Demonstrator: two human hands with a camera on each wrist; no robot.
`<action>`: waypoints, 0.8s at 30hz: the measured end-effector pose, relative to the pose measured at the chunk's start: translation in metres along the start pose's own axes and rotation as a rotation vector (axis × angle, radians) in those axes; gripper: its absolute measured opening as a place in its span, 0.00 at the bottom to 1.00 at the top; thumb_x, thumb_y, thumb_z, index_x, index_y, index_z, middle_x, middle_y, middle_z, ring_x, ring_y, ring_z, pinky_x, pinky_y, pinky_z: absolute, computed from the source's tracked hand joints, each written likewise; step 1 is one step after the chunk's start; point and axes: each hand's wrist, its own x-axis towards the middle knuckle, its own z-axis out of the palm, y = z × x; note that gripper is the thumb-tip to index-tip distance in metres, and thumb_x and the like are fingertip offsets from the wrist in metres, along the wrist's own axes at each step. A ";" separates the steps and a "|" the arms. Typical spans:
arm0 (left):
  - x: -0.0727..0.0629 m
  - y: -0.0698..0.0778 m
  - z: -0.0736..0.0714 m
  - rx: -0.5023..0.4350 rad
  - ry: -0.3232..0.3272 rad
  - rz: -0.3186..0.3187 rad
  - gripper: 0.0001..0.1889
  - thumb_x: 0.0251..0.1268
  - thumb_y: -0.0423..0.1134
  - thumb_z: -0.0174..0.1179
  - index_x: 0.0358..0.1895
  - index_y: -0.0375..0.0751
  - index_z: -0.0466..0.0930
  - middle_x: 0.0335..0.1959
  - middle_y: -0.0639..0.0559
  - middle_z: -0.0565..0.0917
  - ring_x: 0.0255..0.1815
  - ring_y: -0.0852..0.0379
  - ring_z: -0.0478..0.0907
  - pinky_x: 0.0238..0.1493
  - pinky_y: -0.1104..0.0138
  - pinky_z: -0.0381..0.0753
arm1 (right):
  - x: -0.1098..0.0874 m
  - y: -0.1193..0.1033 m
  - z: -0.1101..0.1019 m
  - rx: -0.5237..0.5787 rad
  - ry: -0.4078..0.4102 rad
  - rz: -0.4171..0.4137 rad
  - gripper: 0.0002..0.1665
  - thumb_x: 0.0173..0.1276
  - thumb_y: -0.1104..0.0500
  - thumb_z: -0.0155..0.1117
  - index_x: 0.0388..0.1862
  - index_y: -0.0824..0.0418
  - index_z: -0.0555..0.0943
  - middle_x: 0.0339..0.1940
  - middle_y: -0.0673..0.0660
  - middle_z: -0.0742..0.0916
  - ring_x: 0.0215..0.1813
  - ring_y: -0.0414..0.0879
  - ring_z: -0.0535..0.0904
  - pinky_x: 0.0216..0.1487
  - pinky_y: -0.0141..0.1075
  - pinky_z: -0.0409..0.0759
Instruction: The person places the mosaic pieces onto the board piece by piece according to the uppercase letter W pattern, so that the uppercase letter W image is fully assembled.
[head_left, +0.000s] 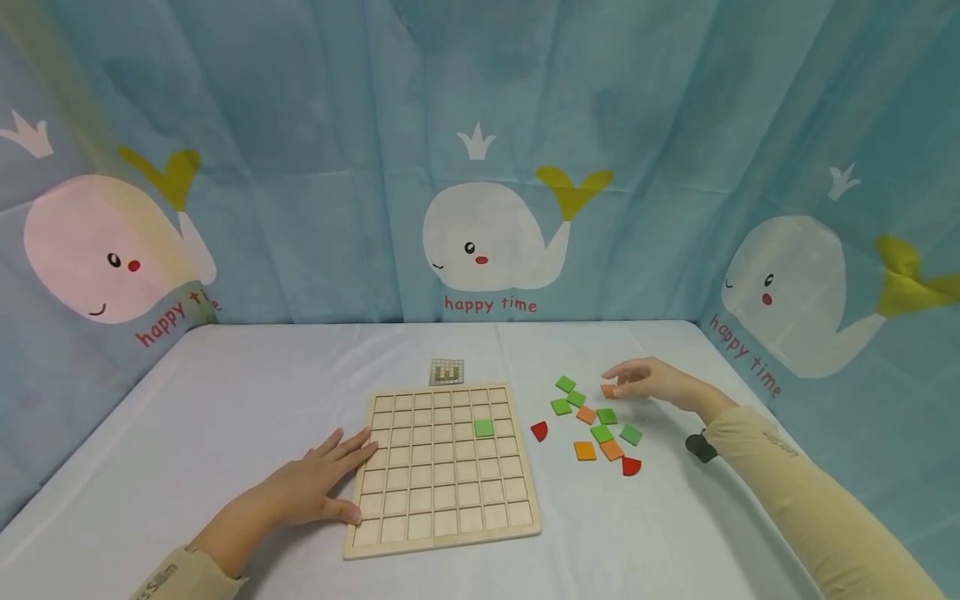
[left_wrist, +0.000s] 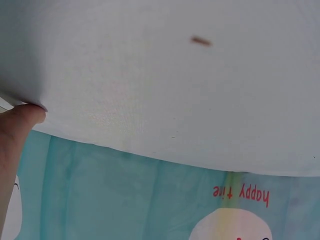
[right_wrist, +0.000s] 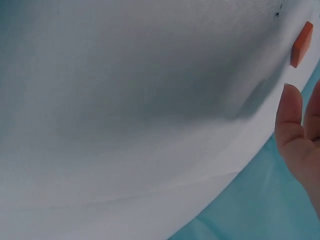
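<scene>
A wooden grid board [head_left: 420,479] lies on the white table, with one green square tile [head_left: 483,427] in a cell toward its upper right. My left hand [head_left: 318,475] rests at the board's left edge, fingers spread, fingertips on the rim and thumb near the lower corner. To the right, my right hand [head_left: 656,382] hovers with loosely bent fingers over an orange tile [head_left: 608,390]. In the right wrist view, that orange tile [right_wrist: 302,45] lies on the cloth, a little apart from the thumb [right_wrist: 290,112].
Several green tiles [head_left: 561,407], orange tiles [head_left: 585,451] and red quarter-round pieces [head_left: 632,467] lie scattered right of the board. Behind the board is a small pattern card [head_left: 447,372]. A dark object [head_left: 701,447] shows beside the right sleeve. Blue curtains [head_left: 315,167] enclose the table.
</scene>
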 end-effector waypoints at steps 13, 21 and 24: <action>-0.001 0.000 0.000 -0.019 0.004 0.003 0.51 0.51 0.66 0.61 0.74 0.38 0.58 0.76 0.38 0.53 0.72 0.24 0.46 0.60 0.29 0.55 | 0.002 0.016 -0.006 0.002 -0.018 0.018 0.28 0.69 0.58 0.63 0.65 0.68 0.73 0.51 0.60 0.81 0.49 0.51 0.76 0.54 0.46 0.77; -0.002 0.003 -0.001 -0.018 0.010 0.005 0.51 0.51 0.66 0.61 0.74 0.39 0.59 0.76 0.38 0.54 0.72 0.25 0.46 0.59 0.29 0.56 | 0.009 0.017 -0.001 -0.010 0.017 0.072 0.26 0.67 0.59 0.66 0.61 0.68 0.75 0.49 0.59 0.80 0.46 0.50 0.74 0.49 0.40 0.76; -0.002 0.003 0.000 -0.025 0.006 0.005 0.51 0.51 0.66 0.61 0.74 0.38 0.59 0.76 0.38 0.54 0.72 0.24 0.46 0.59 0.29 0.55 | 0.012 0.017 0.001 0.003 0.022 0.095 0.24 0.65 0.61 0.68 0.58 0.68 0.76 0.41 0.57 0.80 0.40 0.49 0.73 0.43 0.38 0.74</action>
